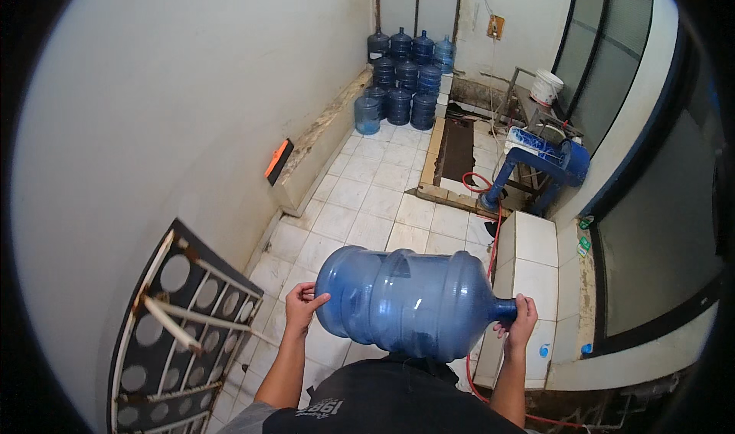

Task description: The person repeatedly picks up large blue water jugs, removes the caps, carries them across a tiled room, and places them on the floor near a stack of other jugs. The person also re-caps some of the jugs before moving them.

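One translucent blue water jug (409, 300), lower centre of the frame, held sideways at both ends above the white tiled floor (370, 204); base toward frame left, neck toward frame right. At the base, left hand (302, 305): grasping the jug's end, thumb on the near side. At the neck, right hand (521, 323): closed round the narrow part, mouth of the jug hidden behind fingers. Just below the jug, at the bottom edge, black shirt (390, 399).

Upper centre: cluster of blue water jugs (406, 74), upright, grouped by the wall. Left of centre: orange-and-black squeegee (280, 161) on a ledge. Lower left: black panel with round holes (218, 269), rusty frame. Upper right: white bucket (546, 87). Right of centre: red hose (496, 243), trailing downward past the jug's neck
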### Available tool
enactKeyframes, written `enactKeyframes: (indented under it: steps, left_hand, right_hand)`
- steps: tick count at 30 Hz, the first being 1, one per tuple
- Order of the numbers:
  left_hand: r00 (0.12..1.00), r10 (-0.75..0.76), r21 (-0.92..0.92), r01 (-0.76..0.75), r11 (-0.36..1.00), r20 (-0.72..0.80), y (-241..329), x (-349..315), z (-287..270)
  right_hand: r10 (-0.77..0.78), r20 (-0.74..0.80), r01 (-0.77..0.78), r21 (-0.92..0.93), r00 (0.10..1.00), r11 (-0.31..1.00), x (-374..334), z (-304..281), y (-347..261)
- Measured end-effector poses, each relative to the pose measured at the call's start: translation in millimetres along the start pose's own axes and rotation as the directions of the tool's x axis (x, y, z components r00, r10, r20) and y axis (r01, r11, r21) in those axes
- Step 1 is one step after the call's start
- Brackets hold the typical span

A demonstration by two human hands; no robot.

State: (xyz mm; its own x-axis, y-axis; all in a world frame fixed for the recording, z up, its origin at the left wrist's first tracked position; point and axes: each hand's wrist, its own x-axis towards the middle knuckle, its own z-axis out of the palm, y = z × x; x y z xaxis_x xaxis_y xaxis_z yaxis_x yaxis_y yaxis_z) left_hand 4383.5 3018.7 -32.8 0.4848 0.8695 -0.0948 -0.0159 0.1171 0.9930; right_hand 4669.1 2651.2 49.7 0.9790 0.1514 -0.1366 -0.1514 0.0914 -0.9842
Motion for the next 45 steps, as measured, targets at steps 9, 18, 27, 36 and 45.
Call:
enactKeyframes:
  steps: [9, 18, 27, 36, 45]
  left_hand:
    - [0.993, -0.008, 0.043, 0.013, 0.999, -0.117, 21.8, 219.5, 116.0]
    - [0.943, -0.001, -0.037, -0.012, 0.999, -0.334, 31.0, 391.9, 154.2]
    - [0.954, -0.024, 0.022, 0.033, 0.999, -0.298, 21.6, 649.8, 194.3]
    - [0.998, -0.034, 0.023, 0.035, 0.999, -0.046, 61.3, 912.0, 303.4]
    - [0.982, -0.125, 0.047, 0.133, 0.99, -0.141, 50.9, 1102.8, 390.4]
  right_hand:
    - [0.02, 0.004, -0.02, 0.092, 1.0, 0.996, 249.0, 139.0, -10.6]
    - [-0.023, 0.318, 0.018, 0.019, 0.948, 1.0, 471.0, 339.1, -39.4]
    - [0.042, 0.222, -0.039, -0.019, 0.974, 0.999, 635.5, 485.8, -27.8]
    - [-0.04, 0.025, 0.037, 0.094, 0.999, 0.995, 778.4, 562.5, -47.1]
    - [-0.023, 0.036, 0.02, 0.081, 0.999, 0.997, 1000.7, 690.8, -45.5]
